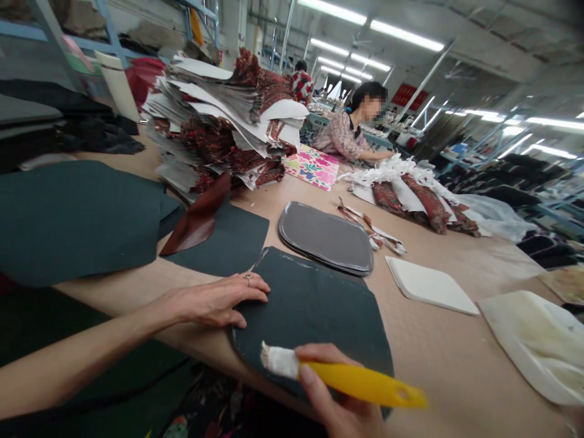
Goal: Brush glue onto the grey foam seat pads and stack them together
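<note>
A dark green sheet [314, 304] lies at the table's front edge, with whitish smears along its top and left edges. My left hand [223, 299], a ring on one finger, rests at the sheet's left edge with its fingers spread and nothing held. Gripped in my right hand [333, 389] is a brush with a yellow handle [365, 383] and a pale wrapped head [280, 360]; its tip is over the sheet's lower left edge. Just behind the sheet sits a grey rounded panel stack [326, 236].
Green sheets [77, 219] and a maroon piece [201, 222] lie at left. Behind them rises a tall stack of layered pieces [228, 121]. White pads [431, 285], fabric scraps [369, 226] and rolled bundles [420, 198] are at right. A person [349, 131] works across the table.
</note>
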Available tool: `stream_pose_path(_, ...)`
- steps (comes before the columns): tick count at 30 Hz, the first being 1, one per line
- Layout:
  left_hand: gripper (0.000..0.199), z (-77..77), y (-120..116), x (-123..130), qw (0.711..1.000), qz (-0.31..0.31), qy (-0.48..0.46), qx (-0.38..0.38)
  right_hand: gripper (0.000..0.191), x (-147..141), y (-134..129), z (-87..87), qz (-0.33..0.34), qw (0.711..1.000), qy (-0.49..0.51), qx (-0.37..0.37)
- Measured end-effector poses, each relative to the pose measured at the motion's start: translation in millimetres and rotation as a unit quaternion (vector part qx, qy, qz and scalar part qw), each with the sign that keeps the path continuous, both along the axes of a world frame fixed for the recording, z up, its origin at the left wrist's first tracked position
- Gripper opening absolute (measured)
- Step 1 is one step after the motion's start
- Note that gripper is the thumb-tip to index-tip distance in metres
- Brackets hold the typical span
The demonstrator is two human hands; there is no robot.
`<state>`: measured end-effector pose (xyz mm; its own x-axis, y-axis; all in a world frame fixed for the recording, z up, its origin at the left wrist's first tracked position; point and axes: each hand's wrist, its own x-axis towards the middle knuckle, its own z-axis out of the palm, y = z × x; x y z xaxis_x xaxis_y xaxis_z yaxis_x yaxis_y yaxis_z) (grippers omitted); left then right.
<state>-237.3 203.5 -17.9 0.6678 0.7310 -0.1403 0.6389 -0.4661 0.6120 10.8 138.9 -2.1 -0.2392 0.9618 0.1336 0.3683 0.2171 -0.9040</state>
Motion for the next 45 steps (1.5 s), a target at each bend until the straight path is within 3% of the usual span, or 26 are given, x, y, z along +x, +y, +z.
stream_pose_path(4, 0.057, -4.2, -3, -2, 1.0, 0.005, -0.016, 0.006, 0.012, -29, 16, -14.6, 0.102, 0.994, -0.021, -0.007)
stream_pose_path(7, 0.057, -2.3, -5, -2, 1.0, 0.008, -0.019, 0.007, 0.012, -34, 22, -18.2, 0.131, 0.991, -0.027, -0.014)
stream_pose_path(10, 0.061, 1.7, -7, 0, 1.0, 0.008, -0.016, 0.003, 0.011, -24, 19, -14.4, 0.147, 0.987, -0.054, -0.029)
stream_pose_path(14, 0.063, 1.7, -7, 1, 1.0, 0.004, -0.015, 0.008, 0.012, 9, 8, -9.4, 0.145, 0.981, -0.123, -0.043)
stream_pose_path(17, 0.065, -2.5, -6, 0, 1.0, 0.002, -0.018, 0.011, 0.013, 45, 0, -7.7, 0.105, 0.983, -0.147, -0.038)
stream_pose_path(23, 0.059, -9.4, -2, 0, 1.0, 0.0, -0.017, 0.023, 0.015, 126, -9, 8.1, -0.054, 0.991, -0.111, -0.056)
stream_pose_path(26, 0.059, -12.5, 1, -1, 0.999, -0.002, -0.02, 0.037, 0.017, 140, -8, 16.9, -0.083, 0.99, -0.101, -0.048)
stream_pose_path(28, 0.061, -14.1, 3, -1, 0.999, -0.001, -0.016, 0.049, 0.015, 131, -6, 18.9, -0.04, 0.993, -0.103, -0.03)
stream_pose_path(32, 0.064, -15.0, 5, 2, 0.998, 0.005, 0.002, 0.058, 0.012, 101, 2, 14.0, 0.127, 0.981, -0.144, 0.016)
stream_pose_path(35, 0.065, -15.2, 4, 2, 0.999, 0.006, 0.009, 0.053, 0.012, 113, 3, 6.3, 0.138, 0.974, -0.177, 0.01)
stream_pose_path(38, 0.064, -12.1, 4, -2, 0.999, 0.013, 0.011, 0.048, 0.013, 162, 1, 4.0, 0.074, 0.983, -0.168, -0.023)
stream_pose_path(41, 0.052, -3.3, 13, -3, 0.998, 0.041, 0.008, 0.047, 0.015, 210, 5, 10.7, -0.104, 0.979, -0.174, 0.01)
stream_pose_path(43, 0.043, 4.3, 28, 8, 0.996, 0.051, -0.001, 0.074, 0.022, 220, 15, 14.5, -0.231, 0.959, -0.159, 0.042)
stream_pose_path(45, 0.039, 11.8, 53, 33, 0.991, 0.037, -0.005, 0.125, 0.035, 209, 32, 12.7, -0.27, 0.959, -0.086, 0.023)
